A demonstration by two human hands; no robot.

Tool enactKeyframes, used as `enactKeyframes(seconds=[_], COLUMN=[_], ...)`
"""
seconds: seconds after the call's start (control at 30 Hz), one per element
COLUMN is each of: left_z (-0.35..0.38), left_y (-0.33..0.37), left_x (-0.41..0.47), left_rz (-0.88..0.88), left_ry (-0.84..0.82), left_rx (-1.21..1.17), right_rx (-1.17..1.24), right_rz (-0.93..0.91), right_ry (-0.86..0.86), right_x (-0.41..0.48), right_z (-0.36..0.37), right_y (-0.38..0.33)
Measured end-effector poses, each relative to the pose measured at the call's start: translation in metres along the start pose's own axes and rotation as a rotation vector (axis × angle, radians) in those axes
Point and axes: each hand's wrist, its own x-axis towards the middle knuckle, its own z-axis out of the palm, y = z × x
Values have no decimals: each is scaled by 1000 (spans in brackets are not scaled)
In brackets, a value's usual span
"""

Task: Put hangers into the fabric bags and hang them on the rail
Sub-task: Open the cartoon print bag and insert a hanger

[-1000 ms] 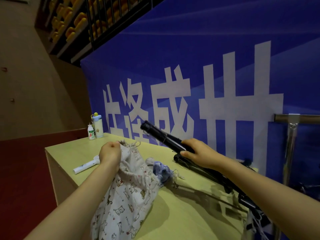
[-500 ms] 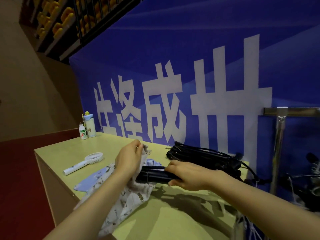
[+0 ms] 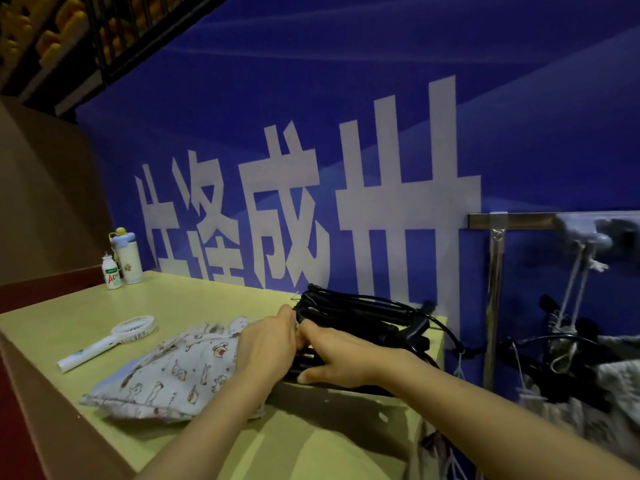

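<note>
A white fabric bag [image 3: 173, 375] printed with small cartoon animals lies flat on the pale green table [image 3: 311, 441]. My left hand [image 3: 268, 341] rests at the bag's mouth, its fingers curled on the fabric edge. My right hand [image 3: 341, 358] grips a black hanger [image 3: 306, 363] whose end goes into the bag's opening. Just behind my hands a pile of black hangers [image 3: 363, 313] lies on the table. A metal rail [image 3: 526, 220] stands to the right, with bags hanging from it by white cords [image 3: 575, 289].
A white handheld fan [image 3: 110, 339] lies left of the bag. A small bottle [image 3: 111, 273] and a white flask [image 3: 127, 254] stand at the table's far left corner. A blue banner with white characters [image 3: 346, 168] backs the table. The rail's upright post [image 3: 493, 306] stands beside the table's right edge.
The bag went from held up to lying flat on the table. My right hand brought the hanger down from the air and pushed it into the bag's mouth, where both hands now meet.
</note>
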Motion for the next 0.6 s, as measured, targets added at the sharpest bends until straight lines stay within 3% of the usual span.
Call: enactKeyframes(seconds=[0.2,0.37,0.5,0.6], left_z=[18,40,48,49], left_y=[-2,-10,-13,-13], left_x=[5,6,7,8], left_rz=[7,-61,-81,-82], left_ry=[-5,46,88,104], left_rx=[69,-22,-124,-162], right_rx=[36,201,80,-28], right_rz=[74,305,343,313], right_ry=[-11,-66,-160,-46], right_x=[-2,-20,-42,-46], right_z=[5,-8,-21,-19], right_y=[4,32,63,69])
